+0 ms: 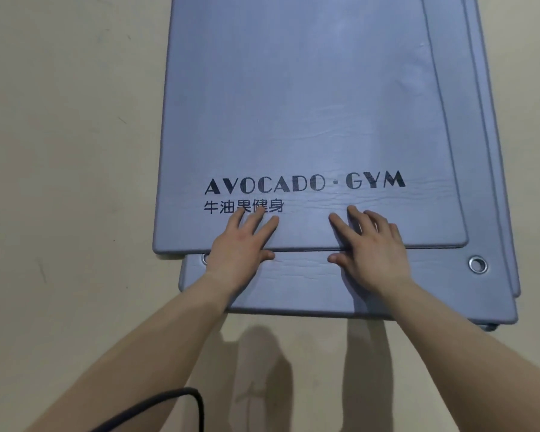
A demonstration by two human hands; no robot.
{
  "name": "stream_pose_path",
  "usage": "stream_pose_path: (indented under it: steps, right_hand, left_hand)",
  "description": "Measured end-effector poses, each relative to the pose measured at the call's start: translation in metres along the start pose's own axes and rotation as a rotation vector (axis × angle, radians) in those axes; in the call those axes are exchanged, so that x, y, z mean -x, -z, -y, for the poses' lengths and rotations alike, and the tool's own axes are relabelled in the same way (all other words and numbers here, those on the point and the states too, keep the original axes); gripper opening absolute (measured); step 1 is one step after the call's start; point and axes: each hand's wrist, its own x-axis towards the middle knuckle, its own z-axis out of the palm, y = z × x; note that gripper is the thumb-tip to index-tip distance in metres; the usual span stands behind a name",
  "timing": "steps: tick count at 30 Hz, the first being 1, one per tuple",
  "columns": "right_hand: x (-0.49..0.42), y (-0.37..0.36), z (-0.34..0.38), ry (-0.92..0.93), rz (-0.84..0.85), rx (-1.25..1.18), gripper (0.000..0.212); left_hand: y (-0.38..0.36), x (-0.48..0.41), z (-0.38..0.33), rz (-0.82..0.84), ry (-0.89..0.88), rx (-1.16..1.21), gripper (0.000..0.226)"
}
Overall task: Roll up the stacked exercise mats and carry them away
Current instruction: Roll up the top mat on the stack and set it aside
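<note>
Left hand (pixel 242 244) flat on near edge of top mat (pixel 293 104), fingers spread over printed Chinese lettering, thumb below edge touching second mat (pixel 293 285); grasping nothing. Right hand (pixel 371 247) likewise flat, palm down, fingers on top mat, thumb on second mat; also grasping nothing. "AVOCADO · GYM" print (pixel 304 183) just beyond fingertips. Blue-grey mats stacked unrolled on beige floor (pixel 69 120), offset, lower edges showing right of right hand. Metal grommet (pixel 478 264) right of right hand, another partly hidden beside left wrist. Black cable (pixel 181 397) near left forearm.
</note>
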Motion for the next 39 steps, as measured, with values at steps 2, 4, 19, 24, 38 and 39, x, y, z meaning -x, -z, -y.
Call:
stream_pose_path:
  steps: [2, 4, 19, 24, 38, 39]
  right_hand:
    - [-0.001, 0.004, 0.003, -0.018, 0.022, -0.017, 0.078]
    - [-0.001, 0.011, 0.007, -0.021, 0.032, -0.026, 0.073]
    - [0.026, 0.125, 0.026, 0.066, -0.340, 0.102, 0.024]
    - [0.050, 0.074, 0.017, 0.178, -0.446, 0.210, 0.074]
    - [-0.043, 0.034, 0.000, 0.141, 0.006, 0.135, 0.113]
    - [-0.043, 0.035, 0.000, 0.147, -0.037, 0.143, 0.112]
  left_hand:
    - [0.001, 0.001, -0.004, 0.009, -0.007, -0.048, 0.070]
    - [-0.001, 0.003, -0.006, 0.021, -0.020, -0.093, 0.067]
    - [0.114, 0.033, -0.007, -0.194, 0.046, -0.006, 0.027]
    - [0.116, -0.010, 0.008, -0.044, 0.033, 0.085, 0.032]
    - [0.027, -0.001, 0.020, -0.343, -0.084, -0.302, 0.097]
    - [0.023, -0.001, 0.022, -0.263, -0.048, -0.324, 0.107]
